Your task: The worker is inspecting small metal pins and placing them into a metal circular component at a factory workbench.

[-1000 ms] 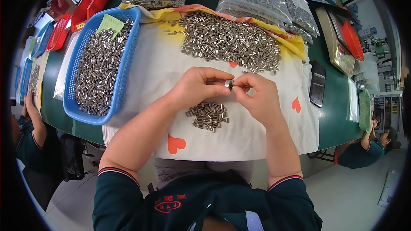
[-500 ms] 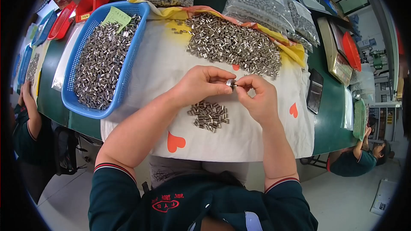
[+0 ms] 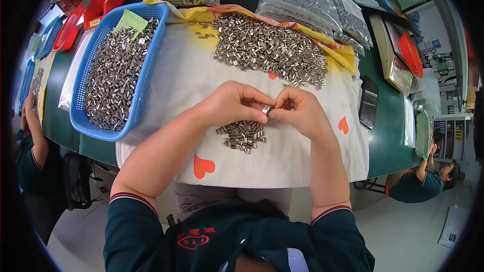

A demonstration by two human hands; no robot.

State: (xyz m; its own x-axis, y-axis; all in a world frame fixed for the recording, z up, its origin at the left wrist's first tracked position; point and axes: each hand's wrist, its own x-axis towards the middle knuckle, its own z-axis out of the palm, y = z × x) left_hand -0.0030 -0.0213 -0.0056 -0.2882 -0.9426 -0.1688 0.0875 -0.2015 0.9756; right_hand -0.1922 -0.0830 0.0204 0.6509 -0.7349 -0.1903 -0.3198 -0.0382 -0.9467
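Note:
A small shiny metal piece (image 3: 267, 109), rounded like a band, is pinched between the thumb and fingers of my left hand (image 3: 233, 103). My right hand (image 3: 298, 112) meets it from the other side, thumb and forefinger closed together at the piece; whether they grip it or something smaller is hidden. Just below my left hand lies a small pile of short metal cylinders (image 3: 243, 136) on the white cloth (image 3: 171, 70). Beyond both hands spreads a much larger heap of similar metal cylinders (image 3: 272, 48).
A blue basket (image 3: 146, 78) full of metal cylinders stands at the left with a green note. Clear bags of metal parts (image 3: 297, 0) line the back. A black phone (image 3: 369, 102) lies at the right on the green table (image 3: 388, 141). Other people sit at both sides.
Both hands have come slightly nearer to me and a little left, over the top of the small pile. The metal piece has turned between my fingers. The whole view has shifted slightly.

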